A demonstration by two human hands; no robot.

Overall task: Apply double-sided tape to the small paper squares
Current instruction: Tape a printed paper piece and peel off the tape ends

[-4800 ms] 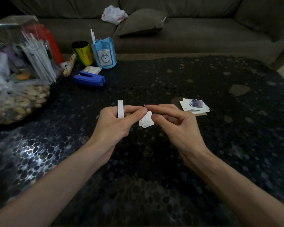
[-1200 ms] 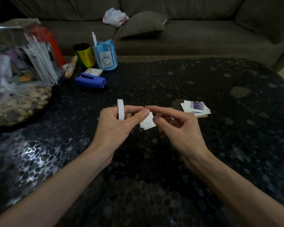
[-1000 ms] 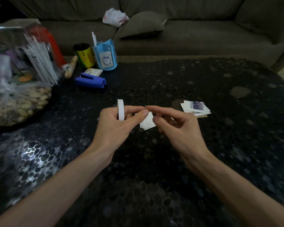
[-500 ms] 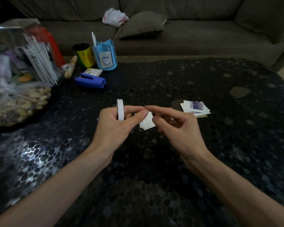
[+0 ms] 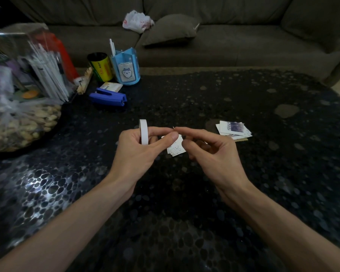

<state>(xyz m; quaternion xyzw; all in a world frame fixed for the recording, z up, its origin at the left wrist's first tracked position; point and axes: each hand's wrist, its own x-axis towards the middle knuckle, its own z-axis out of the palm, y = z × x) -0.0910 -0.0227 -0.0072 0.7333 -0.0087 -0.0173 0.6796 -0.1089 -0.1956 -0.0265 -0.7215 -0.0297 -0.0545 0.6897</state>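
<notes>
My left hand (image 5: pixel 137 152) grips a white roll of double-sided tape (image 5: pixel 143 131) held edge-on above the dark table. Its forefinger and thumb stretch right and meet the fingertips of my right hand (image 5: pixel 210 152). There my right hand pinches something tiny at the tape's loose end; the piece is too small to make out. Just below the fingertips a small stack of paper squares (image 5: pixel 176 149) lies on the table. A second pile of paper squares (image 5: pixel 233 129) lies to the right of my right hand.
A blue stapler (image 5: pixel 108 98), a blue pen holder (image 5: pixel 126 68) and a yellow can (image 5: pixel 100 66) stand at the back left. A bag of peanuts (image 5: pixel 22 126) and a clear bag of sticks (image 5: pixel 45 71) fill the left side. A sofa (image 5: pixel 224 36) runs behind the table (image 5: pixel 243 193).
Both hands have stayed in nearly the same pose, fingertips together over the paper stack, with only slight shifts of the fingers.
</notes>
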